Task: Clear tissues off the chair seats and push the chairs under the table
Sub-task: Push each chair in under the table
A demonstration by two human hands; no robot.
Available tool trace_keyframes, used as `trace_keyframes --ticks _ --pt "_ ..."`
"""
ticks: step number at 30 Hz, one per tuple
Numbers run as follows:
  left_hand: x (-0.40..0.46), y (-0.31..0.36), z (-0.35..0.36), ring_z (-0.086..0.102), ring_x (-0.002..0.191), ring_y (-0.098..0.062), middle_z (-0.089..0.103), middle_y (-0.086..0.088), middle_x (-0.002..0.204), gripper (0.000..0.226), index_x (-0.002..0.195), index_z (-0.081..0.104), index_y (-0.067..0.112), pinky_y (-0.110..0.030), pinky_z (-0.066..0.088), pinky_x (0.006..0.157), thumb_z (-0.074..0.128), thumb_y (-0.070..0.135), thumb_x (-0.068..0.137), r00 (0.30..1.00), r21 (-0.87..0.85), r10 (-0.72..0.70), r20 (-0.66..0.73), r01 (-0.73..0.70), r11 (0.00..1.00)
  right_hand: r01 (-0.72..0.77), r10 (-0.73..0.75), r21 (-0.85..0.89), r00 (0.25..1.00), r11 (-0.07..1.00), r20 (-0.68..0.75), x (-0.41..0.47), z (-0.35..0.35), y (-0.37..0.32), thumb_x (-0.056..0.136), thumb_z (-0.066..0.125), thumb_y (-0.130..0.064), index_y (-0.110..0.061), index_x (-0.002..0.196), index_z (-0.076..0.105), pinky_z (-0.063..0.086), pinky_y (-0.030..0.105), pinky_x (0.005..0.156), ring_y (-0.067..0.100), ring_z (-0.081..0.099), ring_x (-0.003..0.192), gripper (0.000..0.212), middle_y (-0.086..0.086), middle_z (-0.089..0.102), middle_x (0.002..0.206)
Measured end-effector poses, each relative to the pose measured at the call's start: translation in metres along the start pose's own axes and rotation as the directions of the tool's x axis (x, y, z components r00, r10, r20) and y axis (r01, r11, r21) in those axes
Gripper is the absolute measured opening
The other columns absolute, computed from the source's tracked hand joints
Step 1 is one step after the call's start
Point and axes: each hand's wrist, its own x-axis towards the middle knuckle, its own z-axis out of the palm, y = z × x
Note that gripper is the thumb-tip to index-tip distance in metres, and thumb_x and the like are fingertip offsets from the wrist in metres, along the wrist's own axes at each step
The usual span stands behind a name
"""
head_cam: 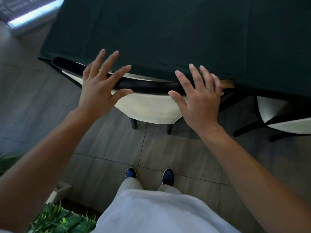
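Note:
A chair (148,108) with a cream backrest and a black top rail stands tucked under the table (168,34), which is covered by a dark green cloth. Its seat is hidden beneath the cloth. My left hand (99,88) hovers over the left part of the rail with fingers spread. My right hand (200,98) is spread over the right end of the rail. Neither hand holds anything. I see no tissue.
A second chair (284,118) with cream cushions and black legs stands at the right, partly under the table. Green plants (55,219) and a pale planter edge sit at the lower left. Grey floor tiles lie under my feet.

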Motion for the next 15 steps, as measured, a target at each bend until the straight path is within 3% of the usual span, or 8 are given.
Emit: trace_keyframes --ticks 9,15 --pt "0.031 -0.086 -0.01 0.023 0.154 -0.035 0.033 -0.006 0.164 0.069 0.15 0.048 0.026 -0.055 0.022 0.118 0.046 0.069 0.096 0.99 -0.03 0.04 0.133 -0.036 0.999 -0.102 0.102 -0.016 0.995 0.995 0.0 0.033 0.026 -0.071 0.103 0.041 -0.063 -0.028 0.14 0.061 0.032 0.051 0.115 0.03 0.052 0.135 0.055 0.005 0.059 0.145" --pt "0.044 -0.112 -0.003 0.024 0.154 -0.035 0.034 -0.007 0.164 0.072 0.151 0.048 0.024 -0.056 0.027 0.118 0.047 0.071 0.096 0.992 -0.03 0.088 0.085 -0.086 0.996 -0.105 0.104 -0.049 0.994 0.993 -0.027 0.048 0.037 -0.082 0.104 0.044 -0.061 -0.025 0.142 0.059 0.031 0.052 0.116 0.03 0.048 0.14 0.054 0.002 0.057 0.147"
